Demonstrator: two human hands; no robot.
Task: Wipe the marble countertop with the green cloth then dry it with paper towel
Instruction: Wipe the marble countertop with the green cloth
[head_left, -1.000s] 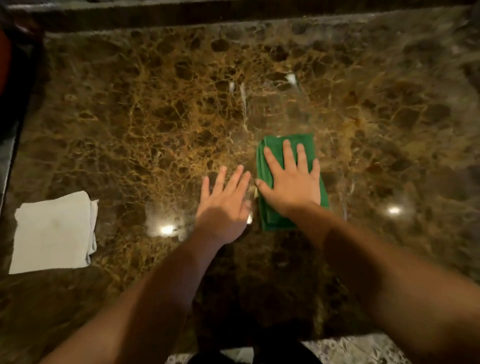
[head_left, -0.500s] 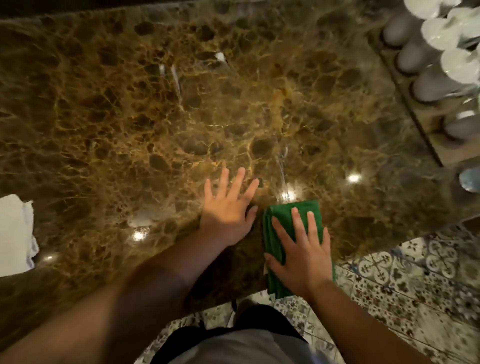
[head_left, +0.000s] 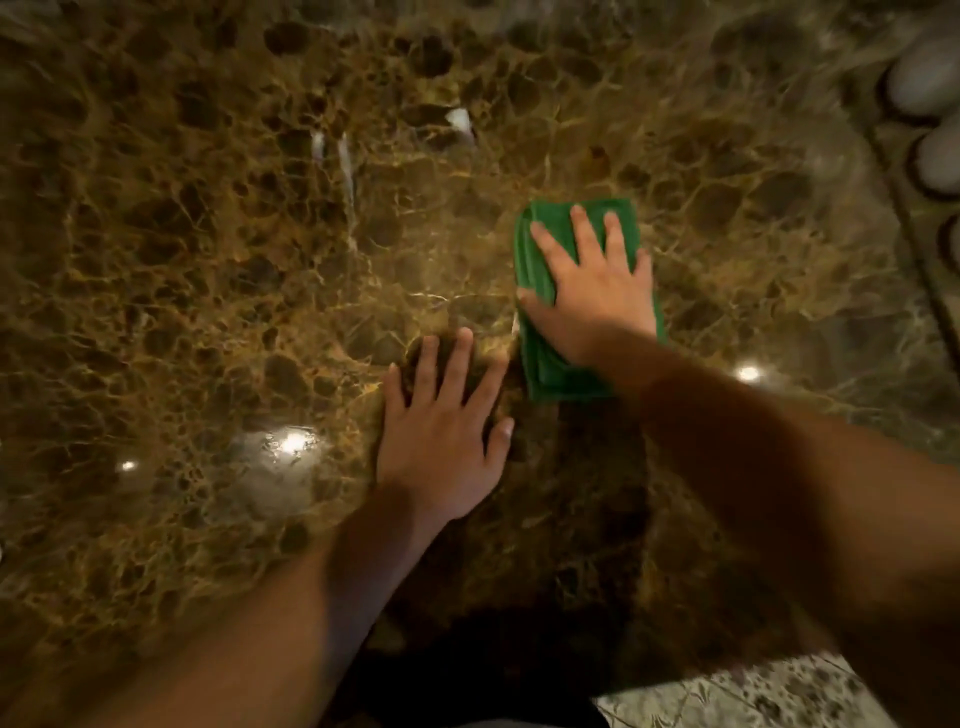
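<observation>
The folded green cloth (head_left: 537, 358) lies flat on the marble bench (head_left: 208, 260), right of centre. My right hand (head_left: 592, 296) covers it, grip spread, palm pressing so the whole pad rubs the stone. My left hand (head_left: 441, 447) rests just beside it, fingers splayed, empty, bracing my lean.

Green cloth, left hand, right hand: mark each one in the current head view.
green cloth (head_left: 545, 371): head view, on its bare lower left part, below the palm.
left hand (head_left: 441, 447): head view, on the back of the hand, flat on the marble.
right hand (head_left: 597, 296): head view, on the back of the hand pressing the cloth.
</observation>
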